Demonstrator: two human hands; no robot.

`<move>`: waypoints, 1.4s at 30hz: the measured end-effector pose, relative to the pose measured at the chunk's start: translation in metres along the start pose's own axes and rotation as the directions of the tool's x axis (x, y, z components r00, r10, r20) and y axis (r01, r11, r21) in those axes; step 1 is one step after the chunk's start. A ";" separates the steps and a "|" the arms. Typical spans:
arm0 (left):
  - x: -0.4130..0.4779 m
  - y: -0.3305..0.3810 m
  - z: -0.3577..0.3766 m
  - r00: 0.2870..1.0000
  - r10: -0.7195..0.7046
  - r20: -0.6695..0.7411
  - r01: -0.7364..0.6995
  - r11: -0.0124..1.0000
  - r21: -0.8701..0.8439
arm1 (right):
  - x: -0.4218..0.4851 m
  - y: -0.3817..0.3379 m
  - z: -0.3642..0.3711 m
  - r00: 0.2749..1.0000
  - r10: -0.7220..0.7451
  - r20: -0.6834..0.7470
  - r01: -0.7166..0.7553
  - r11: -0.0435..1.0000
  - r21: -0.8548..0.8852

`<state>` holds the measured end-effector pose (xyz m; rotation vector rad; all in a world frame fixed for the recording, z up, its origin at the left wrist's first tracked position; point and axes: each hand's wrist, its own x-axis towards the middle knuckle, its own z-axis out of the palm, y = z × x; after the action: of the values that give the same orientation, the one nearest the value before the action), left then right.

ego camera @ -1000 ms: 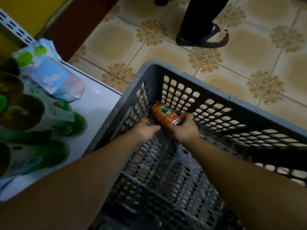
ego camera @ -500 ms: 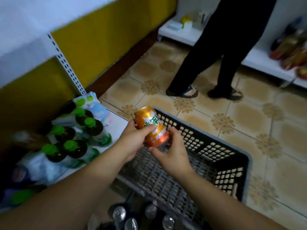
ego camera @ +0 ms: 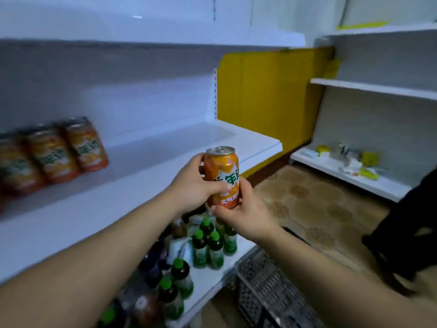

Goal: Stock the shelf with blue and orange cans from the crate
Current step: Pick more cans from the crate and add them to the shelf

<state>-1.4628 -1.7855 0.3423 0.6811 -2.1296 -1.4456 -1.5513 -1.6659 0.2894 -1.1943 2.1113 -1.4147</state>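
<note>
Shelf (ego camera: 179,145) edge near upright can (ego camera: 222,172) in left grip (ego camera: 195,189), right grip (ego camera: 247,215).

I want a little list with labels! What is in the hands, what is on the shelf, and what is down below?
Held: orange metal drink can, upright, not yet set down
Grip: left hand grips its side; right hand holds its lower end
Shelf: white metal shelf with a blurred row of orange cans
Below: green-capped dark bottles; grey plastic crate
</note>
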 end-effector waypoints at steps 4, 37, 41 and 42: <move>-0.049 0.009 -0.080 0.987 0.025 -0.156 -0.019 0.999 0.041 | -0.007 -0.066 0.049 0.987 -0.101 0.128 0.105 0.994 -0.029; -0.111 -0.046 -0.299 0.869 0.160 -0.469 0.449 0.144 0.882 | 0.042 -0.133 0.216 0.802 -0.148 0.578 0.548 0.567 -0.615; -0.105 -0.051 -0.306 0.845 0.107 -0.525 0.485 0.262 0.834 | 0.043 -0.134 0.217 0.802 -0.147 0.579 0.545 0.578 -0.607; -0.104 -0.051 -0.306 0.846 0.109 -0.522 0.480 0.270 0.835 | 0.042 -0.134 0.216 0.801 -0.148 0.580 0.546 0.580 -0.605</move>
<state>-1.1830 -1.9506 0.3845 1.5847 -2.3140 0.2669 -1.3719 -1.8490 0.3163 -2.1264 2.1747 -0.1596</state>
